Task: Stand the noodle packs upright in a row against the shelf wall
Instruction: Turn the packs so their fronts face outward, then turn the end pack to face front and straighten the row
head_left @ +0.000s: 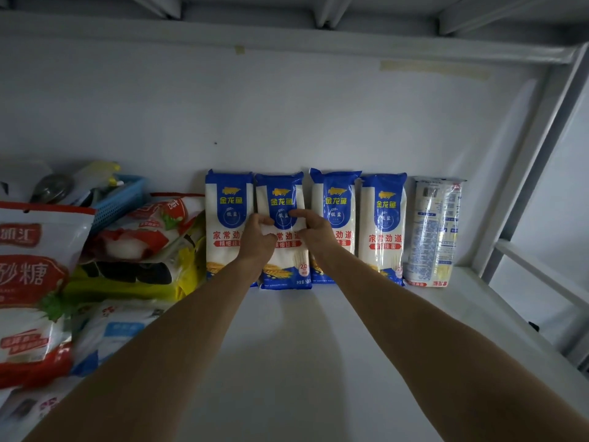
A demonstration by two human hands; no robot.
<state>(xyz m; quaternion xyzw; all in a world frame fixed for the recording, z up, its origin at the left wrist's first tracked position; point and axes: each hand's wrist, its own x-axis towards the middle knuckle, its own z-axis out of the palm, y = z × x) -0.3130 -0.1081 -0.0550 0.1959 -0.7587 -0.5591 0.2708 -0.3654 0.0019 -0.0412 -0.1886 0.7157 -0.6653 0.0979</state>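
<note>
Head view: white painted shelf wall (287,116) behind, white shelf board (302,346) below. Five noodle packs already upright in a row against that wall: four blue-and-white plastic packs, plus one clear pack with its printed back facing out (435,231) at the far right. Second blue-and-white pack from the left (283,269) sitting slightly forward of its neighbours, base not quite flush. Left hand (259,232) and right hand (314,229) both grasping its sides, each grip clenched on it. Probably only this last squaring-up left. Heap of red, yellow and white food bags (105,260) to the left, apart from the row.
</note>
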